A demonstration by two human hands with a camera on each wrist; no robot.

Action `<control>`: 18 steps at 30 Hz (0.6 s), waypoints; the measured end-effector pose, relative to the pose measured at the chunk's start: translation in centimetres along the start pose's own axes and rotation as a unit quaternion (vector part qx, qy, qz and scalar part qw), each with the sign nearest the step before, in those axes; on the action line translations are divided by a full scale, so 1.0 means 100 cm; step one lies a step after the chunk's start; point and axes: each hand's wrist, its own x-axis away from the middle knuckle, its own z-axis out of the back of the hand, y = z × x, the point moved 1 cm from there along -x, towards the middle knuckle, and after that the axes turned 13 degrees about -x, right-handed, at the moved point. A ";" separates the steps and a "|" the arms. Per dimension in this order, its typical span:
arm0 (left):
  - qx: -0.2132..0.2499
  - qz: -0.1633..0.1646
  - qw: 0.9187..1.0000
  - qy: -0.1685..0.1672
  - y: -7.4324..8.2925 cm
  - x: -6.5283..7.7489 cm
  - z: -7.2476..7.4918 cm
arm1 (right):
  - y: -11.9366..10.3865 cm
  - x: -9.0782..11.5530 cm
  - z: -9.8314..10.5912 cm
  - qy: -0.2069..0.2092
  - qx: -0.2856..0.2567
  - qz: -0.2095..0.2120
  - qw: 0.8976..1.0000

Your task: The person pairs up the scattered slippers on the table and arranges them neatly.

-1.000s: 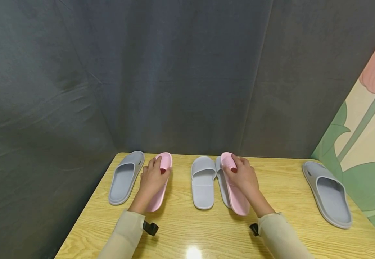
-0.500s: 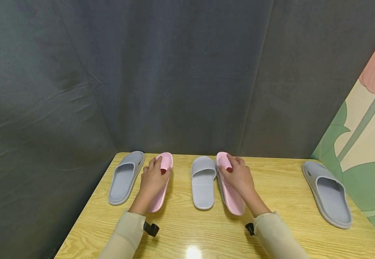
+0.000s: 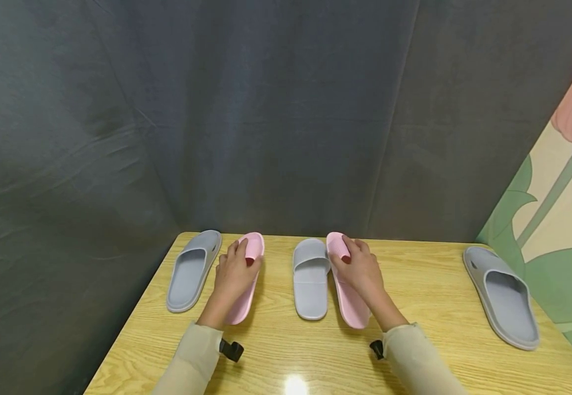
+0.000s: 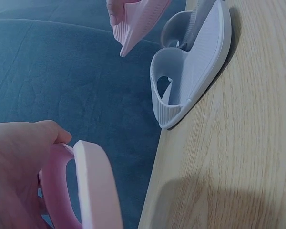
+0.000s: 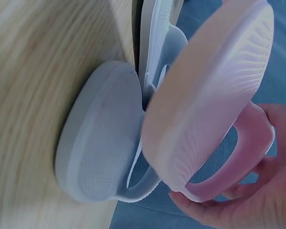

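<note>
My left hand (image 3: 233, 274) grips a pink slipper (image 3: 241, 308) by its strap, thumb on one side and fingers on the other. The left wrist view has this slipper (image 4: 97, 186) raised off the table, its shadow on the wood. My right hand (image 3: 362, 271) holds the matching pink slipper (image 3: 354, 307) by the strap, also raised. Between the hands stands a light grey slipper (image 3: 310, 296). Its partner, a second grey slipper (image 5: 102, 133), lies below the right pink one and is mostly hidden by it in the head view.
One blue-grey slipper (image 3: 187, 280) rests at the table's left edge, another (image 3: 509, 307) at the right. A dark curtain (image 3: 276, 137) hangs right behind the wooden table (image 3: 266, 356). On the right is a wall with a painted flower (image 3: 553, 219).
My right hand has carried its pink slipper to the left, over the grey slipper, which it now covers in the head view. The left hand has barely moved.
</note>
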 end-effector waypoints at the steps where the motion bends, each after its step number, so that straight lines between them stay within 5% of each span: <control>1: -0.001 0.000 1.000 0.000 0.000 0.000 0.000 | 0.000 0.000 -0.001 -0.001 -0.001 -0.001 1.000; 18: -0.007 0.001 1.000 0.003 0.001 0.003 0.002 | -0.010 0.000 -0.012 -0.006 0.001 0.001 1.000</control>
